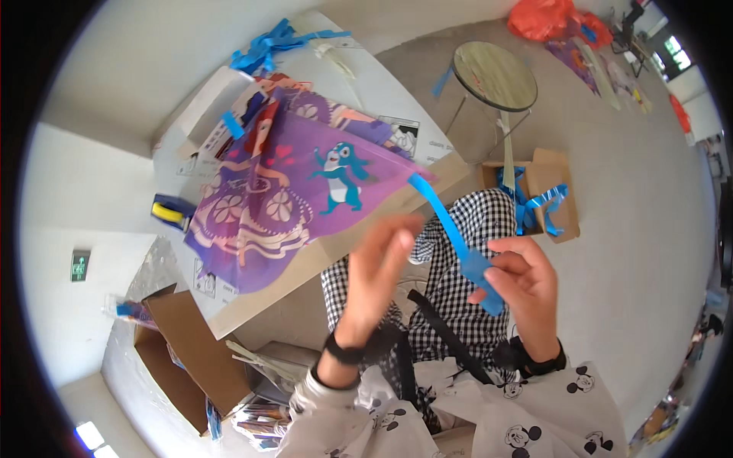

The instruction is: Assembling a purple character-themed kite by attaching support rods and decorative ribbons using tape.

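Note:
My right hand (pixel 527 286) is closed, pinching a folded bundle of blue ribbon (pixel 479 271) between thumb and fingers. From the bundle the ribbon runs up as a flat strip to the pointed corner of a purple printed sheet (pixel 305 164) of thin, kite-like material. The sheet lies over the box-like work surface, showing a blue cartoon animal and a figure in a wide dress. My left hand (pixel 378 267), slightly blurred, hovers near the sheet's lower edge, left of the ribbon. Its fingers are apart and nothing shows in them.
More blue ribbons (pixel 279 42) lie at the far end of the work surface (pixel 366 65). A tape roll (pixel 172 211) sits at its left edge. At right stand a round stool (pixel 495 75) and a carton (pixel 561 195) with blue ribbon. Another open carton (pixel 198 351) stands lower left.

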`<state>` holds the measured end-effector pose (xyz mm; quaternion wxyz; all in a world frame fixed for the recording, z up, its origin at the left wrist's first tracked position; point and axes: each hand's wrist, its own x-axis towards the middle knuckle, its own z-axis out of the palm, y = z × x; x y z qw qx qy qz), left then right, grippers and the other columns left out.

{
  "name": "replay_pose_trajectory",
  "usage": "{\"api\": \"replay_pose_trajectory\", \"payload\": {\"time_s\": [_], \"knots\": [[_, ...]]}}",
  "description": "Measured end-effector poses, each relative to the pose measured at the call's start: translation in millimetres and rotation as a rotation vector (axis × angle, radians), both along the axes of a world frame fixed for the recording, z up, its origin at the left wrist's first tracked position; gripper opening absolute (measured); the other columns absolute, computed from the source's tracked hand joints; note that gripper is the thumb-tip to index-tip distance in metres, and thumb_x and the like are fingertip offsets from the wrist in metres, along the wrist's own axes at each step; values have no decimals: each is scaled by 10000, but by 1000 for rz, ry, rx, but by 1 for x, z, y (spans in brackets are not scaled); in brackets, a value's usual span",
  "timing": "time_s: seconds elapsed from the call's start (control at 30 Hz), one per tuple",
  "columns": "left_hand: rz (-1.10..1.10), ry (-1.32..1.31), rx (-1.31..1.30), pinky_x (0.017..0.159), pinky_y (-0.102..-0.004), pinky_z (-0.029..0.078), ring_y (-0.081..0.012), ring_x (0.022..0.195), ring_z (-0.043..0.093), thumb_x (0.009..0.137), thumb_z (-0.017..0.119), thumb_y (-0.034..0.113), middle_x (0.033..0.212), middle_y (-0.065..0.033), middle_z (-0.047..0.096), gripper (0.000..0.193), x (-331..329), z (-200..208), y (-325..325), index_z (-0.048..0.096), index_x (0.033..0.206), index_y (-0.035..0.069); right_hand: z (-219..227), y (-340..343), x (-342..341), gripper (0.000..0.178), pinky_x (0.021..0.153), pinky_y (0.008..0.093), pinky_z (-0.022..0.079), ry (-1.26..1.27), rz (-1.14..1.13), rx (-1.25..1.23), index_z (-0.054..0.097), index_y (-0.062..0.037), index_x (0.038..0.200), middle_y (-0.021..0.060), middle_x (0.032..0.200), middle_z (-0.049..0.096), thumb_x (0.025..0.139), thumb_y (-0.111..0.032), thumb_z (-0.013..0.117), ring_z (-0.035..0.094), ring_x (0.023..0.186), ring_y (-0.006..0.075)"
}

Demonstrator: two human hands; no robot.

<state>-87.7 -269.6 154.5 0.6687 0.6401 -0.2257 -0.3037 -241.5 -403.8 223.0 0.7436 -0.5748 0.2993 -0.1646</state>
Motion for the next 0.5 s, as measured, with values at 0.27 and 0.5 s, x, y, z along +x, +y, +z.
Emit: {"api": "replay_pose_trajectory", "payload": {"time_s": [0.27,0.5], "knots": [[442,332,-449,888,-263,476,-140,956,614,898,641,-16,1048,-72,653,109,-103,28,112,665,999,17,3,115,3,325,613,257,499,-133,388,-556,478,-5,1164,118,897,689,880,16,634,687,760,162],[1350,-73,-189,792,-320,483,-199,823,577,990,480,240,922,-129,623,240,-104,60,325,562,986,14,-26,170,13,411,629,309,517,-151,891,-925,534,-60,1196,85,897,692,822,-61,703,675,738,226]]}}
